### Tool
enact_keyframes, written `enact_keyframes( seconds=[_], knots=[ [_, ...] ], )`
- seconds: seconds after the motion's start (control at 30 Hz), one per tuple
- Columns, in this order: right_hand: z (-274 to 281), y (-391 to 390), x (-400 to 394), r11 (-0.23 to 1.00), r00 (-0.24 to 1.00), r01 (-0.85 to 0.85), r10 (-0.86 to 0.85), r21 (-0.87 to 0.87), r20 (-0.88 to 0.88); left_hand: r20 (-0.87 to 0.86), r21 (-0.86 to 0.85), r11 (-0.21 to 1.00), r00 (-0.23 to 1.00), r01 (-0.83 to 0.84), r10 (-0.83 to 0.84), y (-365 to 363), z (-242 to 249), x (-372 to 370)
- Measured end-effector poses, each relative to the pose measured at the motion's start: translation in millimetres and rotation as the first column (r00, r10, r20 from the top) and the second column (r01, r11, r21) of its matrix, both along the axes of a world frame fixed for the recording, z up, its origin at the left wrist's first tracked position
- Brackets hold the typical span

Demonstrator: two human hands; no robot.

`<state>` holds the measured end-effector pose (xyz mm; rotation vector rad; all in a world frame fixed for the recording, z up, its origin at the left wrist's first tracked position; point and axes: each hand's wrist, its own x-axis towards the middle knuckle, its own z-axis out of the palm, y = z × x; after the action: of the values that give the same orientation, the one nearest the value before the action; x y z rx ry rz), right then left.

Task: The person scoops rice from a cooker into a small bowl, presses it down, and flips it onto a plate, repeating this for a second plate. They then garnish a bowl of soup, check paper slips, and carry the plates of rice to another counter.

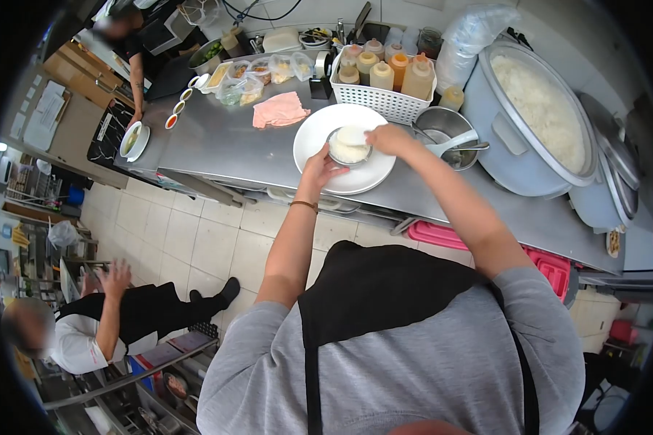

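A large white plate (312, 138) lies on the steel counter in front of me. Over it, a small round bowl (334, 161) holds white rice (348, 153). My left hand (321, 168) grips this bowl at its near left side, thumb and fingers around the rim. From the right, my right hand (386, 139) is closed on a white rice paddle (352, 136), whose flat blade lies over the rice at the bowl's far side. The paddle's handle is mostly hidden in my fingers.
To the right stand a steel bowl (432, 120) with utensils and a big tub of rice (540, 109). Behind the plate is a white basket (384, 103) of sauce bottles. A pink cloth (280, 110) lies left. Co-workers stand at far left (134, 65) and lower left (87, 330).
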<state>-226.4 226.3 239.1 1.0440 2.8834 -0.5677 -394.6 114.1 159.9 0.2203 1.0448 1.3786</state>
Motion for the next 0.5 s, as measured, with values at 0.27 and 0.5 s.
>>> enact_keyframes(
  seconds=[0.27, 0.5],
  knots=[
    [91.6, 14.8, 129.3, 0.920, 0.954, 0.299, -0.285, 0.251, -0.092, -0.200, -0.066, 0.985, 0.965, 0.159, -0.169, 15.9, 1.7, -24.5],
    [20.5, 39.8, 155.9, 0.848, 0.850, 0.363, -0.471, 0.386, 0.235, -0.765, -0.309, 0.943, -0.621, 0.122, -0.170, 21.1, 72.8, 46.2]
  ],
)
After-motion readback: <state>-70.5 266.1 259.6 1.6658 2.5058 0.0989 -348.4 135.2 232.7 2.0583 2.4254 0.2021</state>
